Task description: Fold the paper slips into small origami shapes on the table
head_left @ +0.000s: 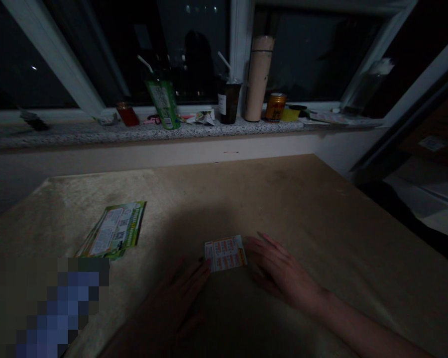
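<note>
A small printed card (226,252) with rows of red and orange blocks lies flat on the brown tabletop (283,194). Dim in shadow, my left hand (179,293) rests at the card's lower left corner, fingers stretched out and fingertips touching its edge. On the other side, my right hand (276,266) lies on the table with its fingers extended, close to the card's right edge; whether it touches the card I cannot tell. Neither hand grips anything. Farther left sits a fanned pile of green and white printed leaflets (115,228).
Along the granite windowsill (209,130) stand a red-filled jar (127,114), a green cup with straw (163,102), a dark drink cup (229,102), a pink flask (259,79) and an orange can (275,108). Boxes (425,184) are at right. The lower left corner is pixelated.
</note>
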`<state>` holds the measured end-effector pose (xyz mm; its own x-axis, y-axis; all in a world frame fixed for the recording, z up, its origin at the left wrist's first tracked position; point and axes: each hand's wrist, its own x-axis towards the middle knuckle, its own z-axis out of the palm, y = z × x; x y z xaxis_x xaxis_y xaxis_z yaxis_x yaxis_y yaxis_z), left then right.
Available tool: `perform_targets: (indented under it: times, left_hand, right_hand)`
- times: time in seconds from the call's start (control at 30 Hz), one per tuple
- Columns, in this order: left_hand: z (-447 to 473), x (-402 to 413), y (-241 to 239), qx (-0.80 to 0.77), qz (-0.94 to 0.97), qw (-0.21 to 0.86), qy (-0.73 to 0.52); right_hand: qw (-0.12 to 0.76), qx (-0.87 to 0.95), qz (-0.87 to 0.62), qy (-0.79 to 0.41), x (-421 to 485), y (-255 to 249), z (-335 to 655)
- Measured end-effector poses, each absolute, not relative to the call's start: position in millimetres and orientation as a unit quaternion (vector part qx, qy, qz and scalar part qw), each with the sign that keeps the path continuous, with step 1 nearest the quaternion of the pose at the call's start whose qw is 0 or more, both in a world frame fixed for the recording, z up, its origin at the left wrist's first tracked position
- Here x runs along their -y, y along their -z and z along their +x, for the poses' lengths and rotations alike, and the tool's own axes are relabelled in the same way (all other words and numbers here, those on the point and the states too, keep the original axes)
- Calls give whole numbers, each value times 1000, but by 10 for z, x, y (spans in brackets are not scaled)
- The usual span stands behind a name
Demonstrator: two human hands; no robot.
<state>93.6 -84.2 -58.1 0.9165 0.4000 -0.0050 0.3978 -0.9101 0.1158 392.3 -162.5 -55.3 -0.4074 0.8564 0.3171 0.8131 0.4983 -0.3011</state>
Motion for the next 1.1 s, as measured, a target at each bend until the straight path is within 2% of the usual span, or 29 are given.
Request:
perform_targets:
  times: [0.13, 0.37, 0.53, 0.77, 0.9, 1.1]
  left_hand:
    - [980, 828, 513, -178, 984, 22, -15]
    - [1104, 730, 560, -264, 962, -42, -60]
    - [1345, 694, 552, -278, 959, -26, -41]
    - [1441, 651, 609, -251, 966, 1, -54]
    - [1412, 709, 545, -241, 968, 2, -72]
    - [1502, 837, 408, -222, 971, 63, -66]
  right_hand:
    - [173, 840, -508, -75, 1565, 559, 3934]
    - [188, 864, -460, -79, 1639, 510, 3817]
    - [168, 882, -429, -97, 1544, 548, 3699]
    - [196, 895, -386, -112, 1263, 635, 3733]
    - [215, 900, -372, -78, 1247, 739, 3739]
    - [283, 875, -389, -49, 1289, 788, 3702]
